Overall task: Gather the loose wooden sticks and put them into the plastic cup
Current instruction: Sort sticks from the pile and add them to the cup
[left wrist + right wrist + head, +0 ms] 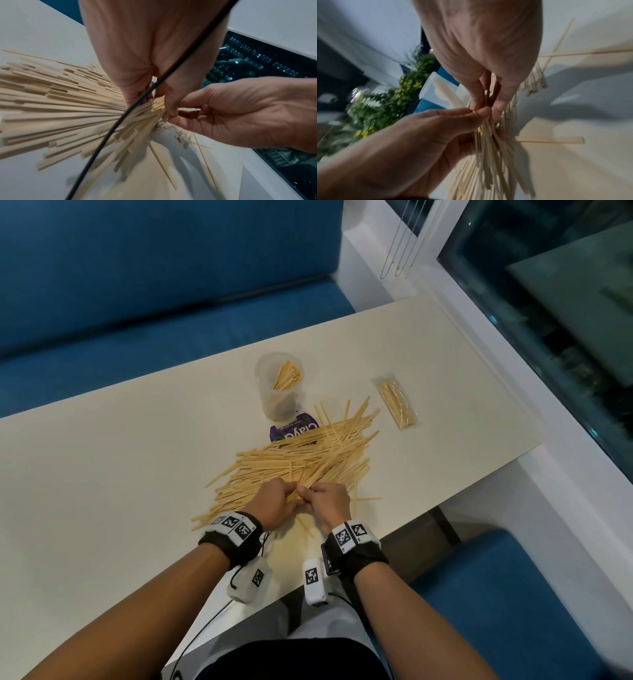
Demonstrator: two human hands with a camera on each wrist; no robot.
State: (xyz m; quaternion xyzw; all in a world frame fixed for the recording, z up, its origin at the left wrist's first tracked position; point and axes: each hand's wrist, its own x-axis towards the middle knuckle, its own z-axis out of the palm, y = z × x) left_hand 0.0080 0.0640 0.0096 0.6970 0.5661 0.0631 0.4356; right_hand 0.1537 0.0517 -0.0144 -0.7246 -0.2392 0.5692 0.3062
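A wide pile of loose wooden sticks (301, 460) lies on the cream table (102, 474), fanned toward the right. Behind it stands the clear plastic cup (279, 386), upright, with a small bundle of sticks leaning inside. My left hand (279, 499) and right hand (323, 499) meet at the pile's near edge, fingers curled around a bunch of sticks. In the left wrist view my left hand (150, 102) pinches the stick ends (60, 108), with the right hand (240, 112) alongside. In the right wrist view my right hand (484, 106) grips the same bunch (491, 155), and the cup (436, 92) shows behind.
A clear packet of sticks (397, 402) lies to the right of the cup. A purple printed packet (294, 429) is partly buried under the pile. A few stray sticks (366, 498) lie near the table's front edge. Blue bench seats surround the table; a window runs along the right.
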